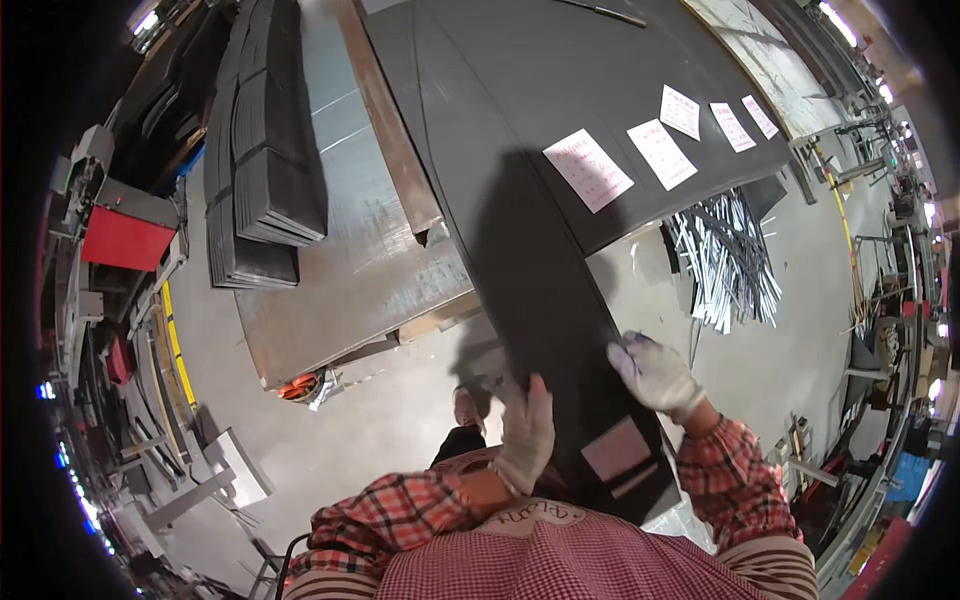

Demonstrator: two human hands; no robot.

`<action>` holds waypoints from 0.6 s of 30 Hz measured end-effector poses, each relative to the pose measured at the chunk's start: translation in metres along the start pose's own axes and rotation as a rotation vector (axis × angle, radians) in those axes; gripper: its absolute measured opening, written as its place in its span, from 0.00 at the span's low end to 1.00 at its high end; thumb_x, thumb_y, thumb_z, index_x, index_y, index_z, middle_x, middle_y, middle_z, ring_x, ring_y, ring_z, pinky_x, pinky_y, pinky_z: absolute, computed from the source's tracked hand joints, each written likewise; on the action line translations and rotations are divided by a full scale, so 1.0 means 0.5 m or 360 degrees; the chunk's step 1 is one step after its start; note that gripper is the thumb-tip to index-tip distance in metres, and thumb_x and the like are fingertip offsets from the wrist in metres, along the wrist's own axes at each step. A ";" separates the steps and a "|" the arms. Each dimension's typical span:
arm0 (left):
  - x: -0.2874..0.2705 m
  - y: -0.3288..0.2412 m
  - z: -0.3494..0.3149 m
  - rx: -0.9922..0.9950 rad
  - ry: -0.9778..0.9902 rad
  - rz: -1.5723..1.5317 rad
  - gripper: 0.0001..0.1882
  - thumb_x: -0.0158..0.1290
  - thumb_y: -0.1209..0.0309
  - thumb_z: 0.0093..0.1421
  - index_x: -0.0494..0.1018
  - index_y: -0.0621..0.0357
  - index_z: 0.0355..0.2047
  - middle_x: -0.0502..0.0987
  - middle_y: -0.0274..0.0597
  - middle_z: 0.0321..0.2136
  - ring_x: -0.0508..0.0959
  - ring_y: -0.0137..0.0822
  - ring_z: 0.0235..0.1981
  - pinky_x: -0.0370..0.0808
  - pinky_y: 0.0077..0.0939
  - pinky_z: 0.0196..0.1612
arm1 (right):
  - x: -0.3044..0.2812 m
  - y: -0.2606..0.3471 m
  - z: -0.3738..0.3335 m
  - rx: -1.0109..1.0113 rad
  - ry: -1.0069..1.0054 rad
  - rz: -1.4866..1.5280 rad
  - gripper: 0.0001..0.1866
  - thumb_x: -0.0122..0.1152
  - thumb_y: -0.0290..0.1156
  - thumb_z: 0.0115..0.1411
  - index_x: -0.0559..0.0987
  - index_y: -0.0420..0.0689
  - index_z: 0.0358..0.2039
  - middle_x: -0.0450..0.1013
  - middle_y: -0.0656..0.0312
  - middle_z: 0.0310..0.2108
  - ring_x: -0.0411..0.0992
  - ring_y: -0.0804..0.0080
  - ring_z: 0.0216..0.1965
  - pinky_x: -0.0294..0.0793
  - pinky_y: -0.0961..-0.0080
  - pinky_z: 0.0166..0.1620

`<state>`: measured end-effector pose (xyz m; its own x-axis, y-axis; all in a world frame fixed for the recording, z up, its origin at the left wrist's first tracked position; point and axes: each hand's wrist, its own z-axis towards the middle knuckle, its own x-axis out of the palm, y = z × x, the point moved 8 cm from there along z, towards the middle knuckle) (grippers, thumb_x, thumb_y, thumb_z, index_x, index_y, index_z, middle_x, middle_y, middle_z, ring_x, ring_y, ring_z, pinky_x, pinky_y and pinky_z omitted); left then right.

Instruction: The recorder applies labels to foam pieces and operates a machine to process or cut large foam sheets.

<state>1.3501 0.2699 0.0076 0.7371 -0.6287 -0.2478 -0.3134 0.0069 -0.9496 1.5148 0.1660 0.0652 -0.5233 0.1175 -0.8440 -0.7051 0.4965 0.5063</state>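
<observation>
A long black sheet strip [545, 290] runs toward me from the dark-covered table, between my two gloved hands. My left hand [527, 432], in a white glove with a reddish fingertip, is upright along the strip's left edge with its fingers stretched out. At the right edge, my right hand [656, 375], also in a white glove, has its fingers bent in around the edge; their undersides are hidden. A pale pink label [616, 449] lies on the strip's near end, close to my apron, with a smaller pale piece beside it.
Several written paper sheets [588, 170] lie on the black surface. A metal-topped table [345, 290] to the left carries stacked black folded sheets [282, 190]. A brown metal bar [388, 130] lies along it. Black and white strips [725, 262] hang in a bundle at the right.
</observation>
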 end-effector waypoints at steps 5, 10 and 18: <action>-0.013 0.000 0.109 -0.0305 0.0092 -0.0442 0.33 0.39 0.65 0.65 0.36 0.56 0.64 0.64 0.46 0.53 0.66 0.37 0.52 0.56 0.24 0.58 | -0.053 0.018 0.082 0.0259 -0.0331 0.0254 0.18 0.41 0.40 0.63 0.73 0.37 0.31 0.69 0.42 0.27 0.67 0.42 0.34 0.67 0.55 0.36; 0.022 -0.014 0.098 -0.0558 0.0039 -0.0753 0.31 0.38 0.62 0.65 0.40 0.53 0.64 0.58 0.47 0.57 0.60 0.39 0.57 0.56 0.29 0.59 | 0.014 -0.019 0.095 0.0305 -0.0177 0.0304 0.21 0.40 0.42 0.64 0.73 0.36 0.35 0.71 0.41 0.31 0.68 0.42 0.35 0.67 0.56 0.37; 0.053 0.063 0.182 -0.0887 0.0061 -0.1301 0.33 0.40 0.49 0.62 0.50 0.56 0.60 0.60 0.42 0.55 0.59 0.33 0.55 0.53 0.26 0.58 | -0.054 0.036 0.095 0.0180 -0.0475 0.0240 0.25 0.48 0.46 0.59 0.70 0.35 0.44 0.69 0.39 0.40 0.68 0.43 0.43 0.66 0.54 0.43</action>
<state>1.4145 0.3243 -0.0465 0.8356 -0.3015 0.4591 0.0390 -0.8012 -0.5971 1.5390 0.2126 0.0888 -0.4429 0.4347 -0.7842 -0.5644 0.5444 0.6205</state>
